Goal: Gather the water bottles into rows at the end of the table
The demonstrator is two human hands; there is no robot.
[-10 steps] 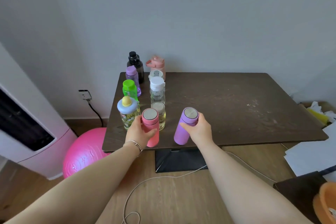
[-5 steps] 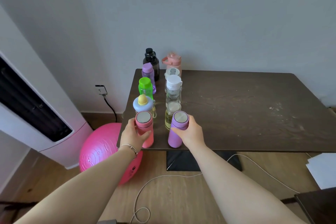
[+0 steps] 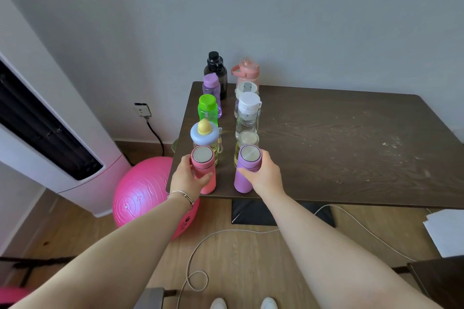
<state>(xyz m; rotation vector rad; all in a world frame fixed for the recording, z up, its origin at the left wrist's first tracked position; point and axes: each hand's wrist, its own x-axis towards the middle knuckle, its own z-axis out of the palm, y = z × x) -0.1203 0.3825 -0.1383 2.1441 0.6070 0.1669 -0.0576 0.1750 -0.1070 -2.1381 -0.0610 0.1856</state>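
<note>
Both hands grasping. Our left hand (image 3: 187, 178) wraps the coral-pink cylindrical flask with the flat steel cap (image 3: 204, 169); our right hand (image 3: 263, 175) wraps the matte lilac flask of the same shape (image 3: 246, 169). Both stand at the near edge of the dark wood-grain counter (image 3: 339, 148), by its left end, heading two rows of clear plastic bottles. We judge it best to set them square, bases flat, clear of the edge; smooth slim bodies may tip.

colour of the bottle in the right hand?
Purple, lighter at the base, with a silver-grey lid top. The purple bottle in the right hand shows clearly in the head view.
</note>
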